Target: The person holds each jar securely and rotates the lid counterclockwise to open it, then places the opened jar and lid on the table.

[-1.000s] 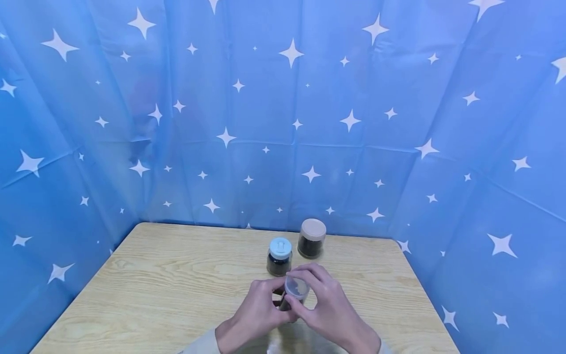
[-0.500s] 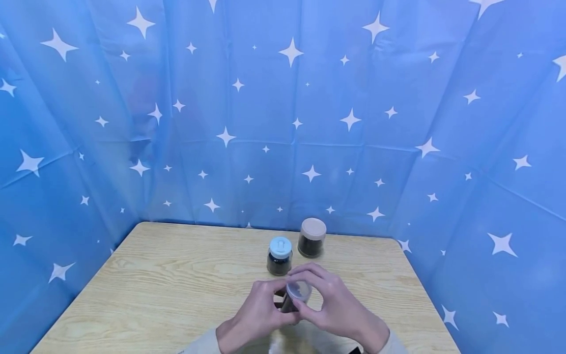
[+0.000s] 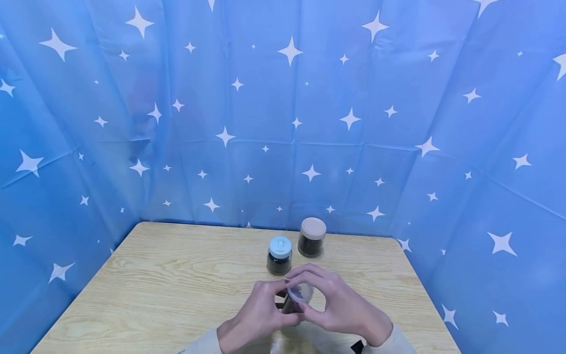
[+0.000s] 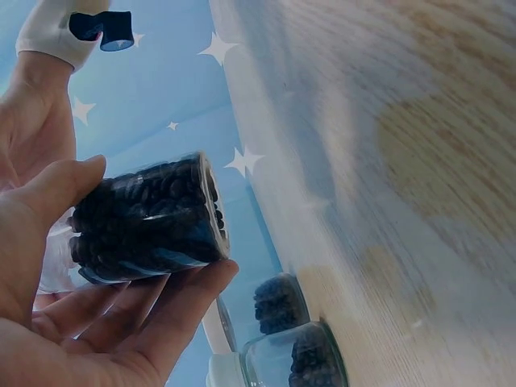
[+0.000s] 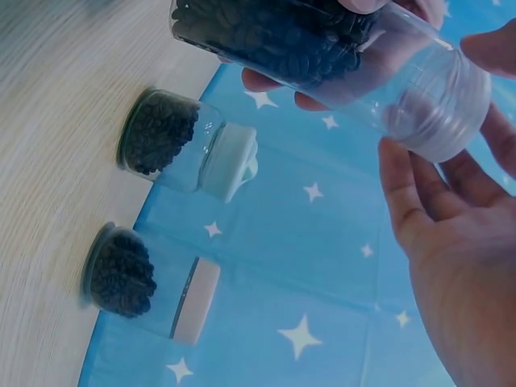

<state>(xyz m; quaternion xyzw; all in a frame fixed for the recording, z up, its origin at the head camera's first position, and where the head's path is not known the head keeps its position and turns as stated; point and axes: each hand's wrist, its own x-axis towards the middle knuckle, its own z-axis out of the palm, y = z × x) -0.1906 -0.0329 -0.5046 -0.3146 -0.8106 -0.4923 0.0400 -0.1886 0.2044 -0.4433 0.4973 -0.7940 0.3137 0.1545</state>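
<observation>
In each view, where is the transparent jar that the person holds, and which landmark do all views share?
Head: bottom middle, the jar between left hand and right hand.
Left wrist: the jar is left of centre.
Right wrist: the jar slants across the top.
Shared landmark: blue star-patterned curtain.

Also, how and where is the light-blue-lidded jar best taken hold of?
Probably round its glass body, below the light-blue lid, coming from the left: the jar stands upright with round walls, the pink-lidded jar is behind it to the right, and the held bean jar is in front.
</observation>
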